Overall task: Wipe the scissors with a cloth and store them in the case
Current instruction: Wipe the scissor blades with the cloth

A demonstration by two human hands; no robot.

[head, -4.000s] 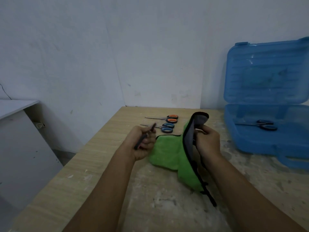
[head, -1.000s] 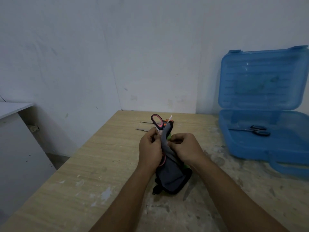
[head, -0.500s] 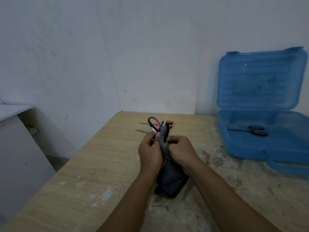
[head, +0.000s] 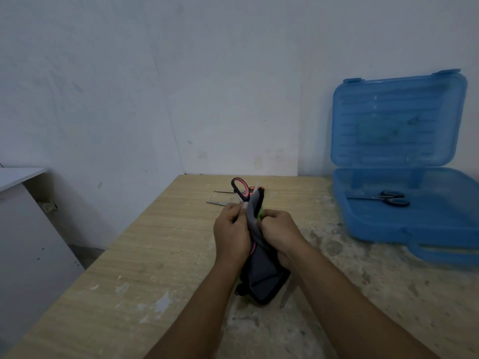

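Pink-handled scissors (head: 239, 186) were held up off the bench (head: 160, 255), between both hands, near the bench's middle. One pink handle loop stuck up above the knuckles, and a sliver of pink showed lower down between the palms. The blades were buried in the cloth (head: 261, 278), so their pose could not be told. The cloth was grey with black edging and a bit of green showing. It was wrapped round the scissors, and its lower end hung down to the bench below the wrists. The left grip (head: 230, 234) was curled tight round the scissors just under the loop. The right grip (head: 278, 230) was curled over the cloth, pinching it against the scissors, with the knuckles of both hands almost touching. Behind the hands on the bench lay orange-handled scissors (head: 260, 188), mostly hidden by the cloth, with a thin blade poking left. A second bare blade (head: 216, 202) lay just nearer; its handle was hidden. The blue case (head: 414, 229) sat open at the right of the bench, well apart from the hands, its lid (head: 396, 120) standing up against the white wall (head: 181, 86). Black-handled scissors (head: 388, 198) lay flat in the base, blades pointing left. The bench top was pale wood, scuffed and stained on the right half. A white side table (head: 18, 174) stood at the far left, apart from the bench.
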